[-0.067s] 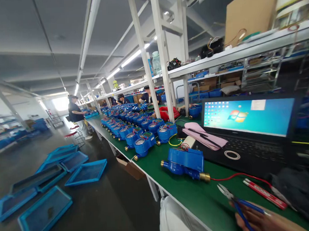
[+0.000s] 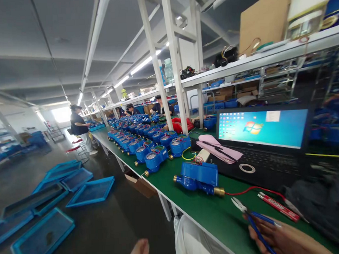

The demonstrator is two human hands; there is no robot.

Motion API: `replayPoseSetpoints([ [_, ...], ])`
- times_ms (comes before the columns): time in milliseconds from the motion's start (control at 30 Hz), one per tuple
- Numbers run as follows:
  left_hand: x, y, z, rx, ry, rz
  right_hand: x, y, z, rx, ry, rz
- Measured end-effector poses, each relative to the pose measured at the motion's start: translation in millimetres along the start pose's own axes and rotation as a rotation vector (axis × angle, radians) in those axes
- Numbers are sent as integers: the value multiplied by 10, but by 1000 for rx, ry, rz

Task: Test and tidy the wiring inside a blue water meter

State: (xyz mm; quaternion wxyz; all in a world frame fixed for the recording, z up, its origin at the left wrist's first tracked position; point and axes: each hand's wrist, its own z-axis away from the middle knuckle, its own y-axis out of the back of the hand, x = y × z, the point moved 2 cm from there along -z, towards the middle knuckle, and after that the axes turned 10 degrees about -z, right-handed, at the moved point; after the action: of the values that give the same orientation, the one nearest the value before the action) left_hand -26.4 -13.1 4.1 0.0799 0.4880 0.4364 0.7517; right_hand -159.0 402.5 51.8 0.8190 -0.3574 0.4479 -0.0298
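Head view: small blue-handled metal pliers [image 2: 251,214] on green bench [image 2: 209,212] at lower right, gripped by right hand [image 2: 282,239]. Blue water meter w/ brass ends [image 2: 199,177] just beyond tips. Left hand [image 2: 139,253] at bottom edge, grip can't tell. Black laptop [image 2: 262,144] behind.

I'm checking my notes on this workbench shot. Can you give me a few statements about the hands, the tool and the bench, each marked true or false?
1. The right hand holds blue-handled pliers. True.
2. The pliers' tip is clamped on the red wire. False: the tip lies apart from the wire, over the green bench top.
3. The laptop is open with its screen lit. True.
4. The nearest blue meter lies on the floor. False: it sits on the bench, beside the laptop.
5. The left hand grips a blue tray. False: it holds nothing, and only part of it shows at the bottom edge.
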Motion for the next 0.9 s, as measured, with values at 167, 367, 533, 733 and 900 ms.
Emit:
replayPoseSetpoints([
  [167, 1073, 205, -489, 115, -362, 118, -36, -206, 39, 71, 193, -50],
  [367, 2535, -90, -953, 27, -657, 117, -396, -259, -271, 262, 369, 120],
  [533, 2789, -500, -1168, -136, -634, 78, -793, -448, -859, 468, 503, 339],
  [733, 2460, -451, -803, -106, -637, 104, -661, -536, -1322, 488, 537, 386],
  [900, 2306, -330, -512, -109, -669, 54, -498, -508, -1242, 341, 291, 429],
])
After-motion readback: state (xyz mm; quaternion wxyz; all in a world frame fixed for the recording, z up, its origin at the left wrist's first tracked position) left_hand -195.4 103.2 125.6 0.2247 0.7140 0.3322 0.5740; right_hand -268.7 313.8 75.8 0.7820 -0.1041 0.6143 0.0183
